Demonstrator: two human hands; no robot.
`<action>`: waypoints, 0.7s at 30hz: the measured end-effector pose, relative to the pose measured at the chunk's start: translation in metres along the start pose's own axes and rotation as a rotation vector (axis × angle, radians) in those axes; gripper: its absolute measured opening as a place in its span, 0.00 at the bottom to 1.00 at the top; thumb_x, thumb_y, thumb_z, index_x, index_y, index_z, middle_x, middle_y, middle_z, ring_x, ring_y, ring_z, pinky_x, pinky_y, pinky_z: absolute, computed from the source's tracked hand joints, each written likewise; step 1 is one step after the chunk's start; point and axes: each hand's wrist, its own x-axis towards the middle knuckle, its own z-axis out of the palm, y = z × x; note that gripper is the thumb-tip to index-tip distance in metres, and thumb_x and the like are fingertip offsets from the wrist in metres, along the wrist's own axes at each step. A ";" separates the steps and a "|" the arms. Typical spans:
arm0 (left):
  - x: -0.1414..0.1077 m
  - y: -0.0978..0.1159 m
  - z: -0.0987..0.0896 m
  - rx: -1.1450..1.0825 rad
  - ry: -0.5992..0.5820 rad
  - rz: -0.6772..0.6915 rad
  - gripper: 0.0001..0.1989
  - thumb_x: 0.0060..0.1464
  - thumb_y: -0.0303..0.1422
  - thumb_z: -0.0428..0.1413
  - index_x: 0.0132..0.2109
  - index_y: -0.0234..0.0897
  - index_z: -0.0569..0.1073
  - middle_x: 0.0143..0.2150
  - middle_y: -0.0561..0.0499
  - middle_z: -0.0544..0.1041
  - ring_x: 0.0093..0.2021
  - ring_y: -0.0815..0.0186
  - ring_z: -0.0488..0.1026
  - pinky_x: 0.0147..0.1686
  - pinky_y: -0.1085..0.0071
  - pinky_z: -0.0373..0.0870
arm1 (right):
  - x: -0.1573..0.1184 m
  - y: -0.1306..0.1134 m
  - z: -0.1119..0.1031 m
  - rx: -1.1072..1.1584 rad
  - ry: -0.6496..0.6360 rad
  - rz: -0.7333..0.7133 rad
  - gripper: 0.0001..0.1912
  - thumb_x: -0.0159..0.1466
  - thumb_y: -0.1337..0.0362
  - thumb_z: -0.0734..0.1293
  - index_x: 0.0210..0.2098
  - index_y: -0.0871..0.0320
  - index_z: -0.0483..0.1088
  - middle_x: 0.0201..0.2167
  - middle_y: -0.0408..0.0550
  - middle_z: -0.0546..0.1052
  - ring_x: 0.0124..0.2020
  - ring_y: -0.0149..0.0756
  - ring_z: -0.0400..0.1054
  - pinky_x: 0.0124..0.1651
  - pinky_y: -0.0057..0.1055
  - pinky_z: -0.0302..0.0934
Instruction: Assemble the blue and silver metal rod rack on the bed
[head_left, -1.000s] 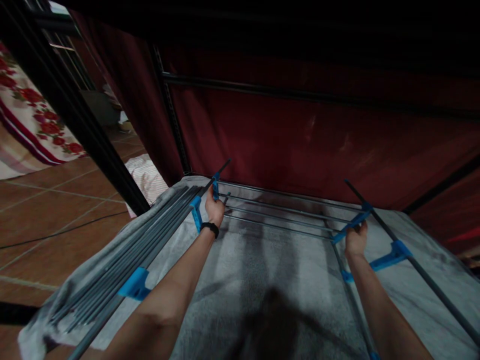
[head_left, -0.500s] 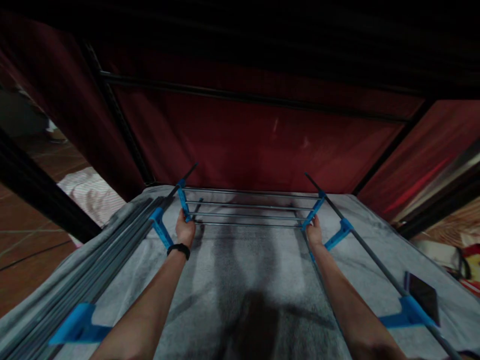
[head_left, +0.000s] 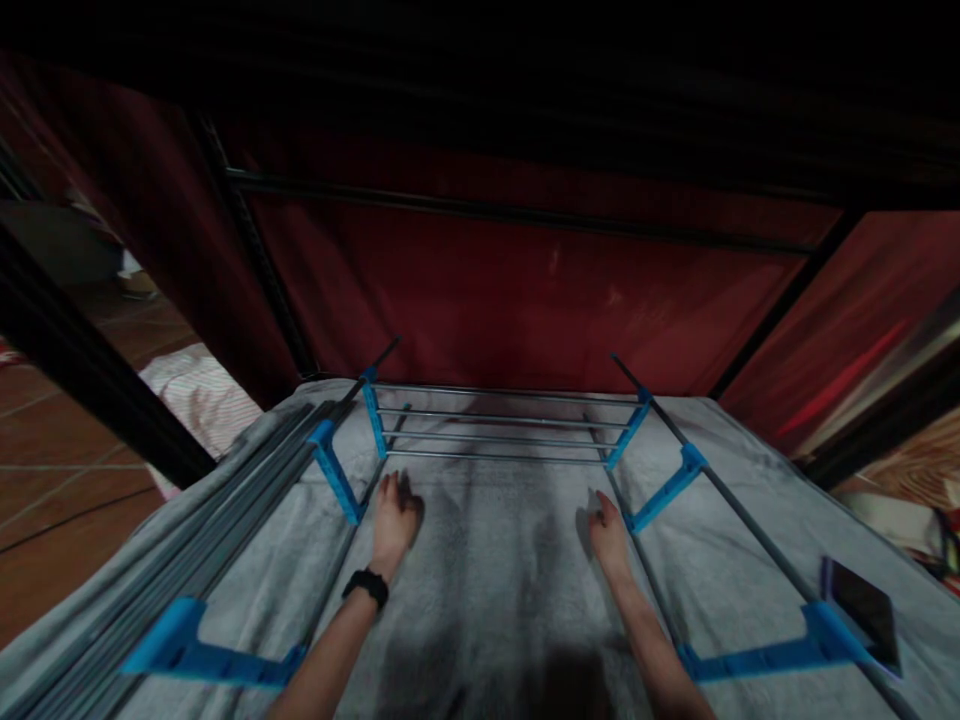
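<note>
Releasing the far left bracket point(head_left: 375, 418) and the far right bracket point(head_left: 630, 430), both hands now come away empty, so the four thin cross rods point(head_left: 495, 458) appear to span the blue plastic pieces without being held. These stand near the back edge of the grey cloth-covered surface point(head_left: 495, 560). The left hand point(head_left: 396, 522), with a black wristband point(head_left: 366, 588), is half open with loosely bent fingers, just beside the left inner tube point(head_left: 337, 575). The right hand point(head_left: 609, 540) is likewise partly open beside the right inner tube point(head_left: 651, 580). Whether either palm touches the cloth cannot be told. Nearer the front, the middle left bracket point(head_left: 337, 482) and middle right bracket point(head_left: 666, 495) show no rods between them, nor do the near left bracket point(head_left: 225, 664) and near right bracket point(head_left: 780, 658). Loose metal tubes point(head_left: 187, 540) lie bundled along the left edge, crowding the outer rail on that side. Near the right edge a smartphone point(head_left: 861, 610) rests close to the near right bracket and could get knocked. Behind, the red curtain point(head_left: 480, 300) and dark frame likely limit reach past the back edge.
</note>
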 end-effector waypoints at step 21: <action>-0.018 0.182 0.011 0.592 -0.458 0.367 0.19 0.67 0.31 0.47 0.59 0.39 0.76 0.57 0.42 0.80 0.57 0.59 0.77 0.58 0.65 0.72 | -0.073 0.089 0.003 -0.638 -0.111 -0.688 0.30 0.72 0.54 0.49 0.63 0.65 0.65 0.63 0.67 0.69 0.63 0.59 0.65 0.62 0.60 0.61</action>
